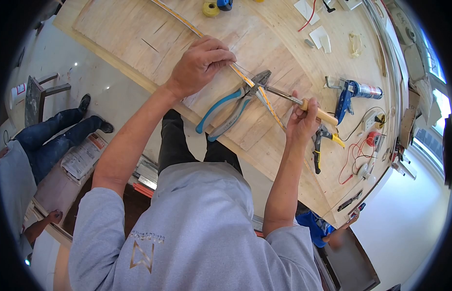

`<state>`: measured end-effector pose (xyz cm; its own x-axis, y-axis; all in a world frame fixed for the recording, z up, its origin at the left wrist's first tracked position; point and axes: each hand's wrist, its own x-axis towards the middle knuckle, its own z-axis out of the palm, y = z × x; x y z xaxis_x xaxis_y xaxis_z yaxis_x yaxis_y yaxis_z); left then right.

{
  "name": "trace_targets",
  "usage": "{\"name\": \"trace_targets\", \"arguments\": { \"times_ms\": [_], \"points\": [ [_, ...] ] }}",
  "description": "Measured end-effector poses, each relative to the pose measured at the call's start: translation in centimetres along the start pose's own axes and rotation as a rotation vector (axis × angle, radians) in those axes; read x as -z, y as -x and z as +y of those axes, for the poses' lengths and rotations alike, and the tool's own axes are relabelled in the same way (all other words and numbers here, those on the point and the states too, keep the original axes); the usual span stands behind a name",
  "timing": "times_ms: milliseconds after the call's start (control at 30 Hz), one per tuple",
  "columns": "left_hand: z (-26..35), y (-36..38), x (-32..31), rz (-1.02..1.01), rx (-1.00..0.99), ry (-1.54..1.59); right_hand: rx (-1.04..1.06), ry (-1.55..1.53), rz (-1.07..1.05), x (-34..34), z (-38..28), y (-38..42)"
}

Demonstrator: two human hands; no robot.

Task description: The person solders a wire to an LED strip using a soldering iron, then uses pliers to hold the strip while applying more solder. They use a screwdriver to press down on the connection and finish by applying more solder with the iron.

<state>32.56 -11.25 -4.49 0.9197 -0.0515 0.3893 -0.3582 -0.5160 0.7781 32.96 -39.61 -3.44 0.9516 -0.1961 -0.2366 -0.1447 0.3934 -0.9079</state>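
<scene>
Across the plywood board runs a thin LED strip (241, 73) with yellow-orange parts. My left hand (199, 65) pinches something thin at the strip, above the board. The wooden handle (323, 114) of a soldering iron is in my right hand (303, 119), its metal shaft pointing left to the strip. Blue-handled pliers (231, 107) lie under the strip, their jaws beside the iron's tip. What exactly the tip touches is too small to tell.
A blue caulking gun (351, 97), yellow-black wire strippers (321, 145), a white power socket (369, 121) and red wire (350, 165) lie to the right. Yellow tape (211, 8) is at the top. Another person (19, 160) sits at the left; a person's arm (341, 228) shows at lower right.
</scene>
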Motion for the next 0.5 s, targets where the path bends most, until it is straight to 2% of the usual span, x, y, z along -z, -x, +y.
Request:
{"name": "trace_targets", "arguments": {
  "times_ms": [233,367,433,500],
  "points": [
    [0.2,-0.1,0.0,0.024,0.053,0.019,-0.041,-0.115,-0.003,0.5,0.1,-0.4],
    [0.6,-0.1,0.3,0.099,0.059,0.028,-0.120,-0.221,0.074,0.4,-1.1,-0.7],
    [0.8,0.3,0.3,0.160,0.072,0.004,-0.094,-0.243,0.030,0.3,-2.1,-0.4],
    [1.7,1.2,0.3,0.180,0.215,0.080,-0.068,-0.249,-0.007,0.2,-3.2,0.3]
  ]
}}
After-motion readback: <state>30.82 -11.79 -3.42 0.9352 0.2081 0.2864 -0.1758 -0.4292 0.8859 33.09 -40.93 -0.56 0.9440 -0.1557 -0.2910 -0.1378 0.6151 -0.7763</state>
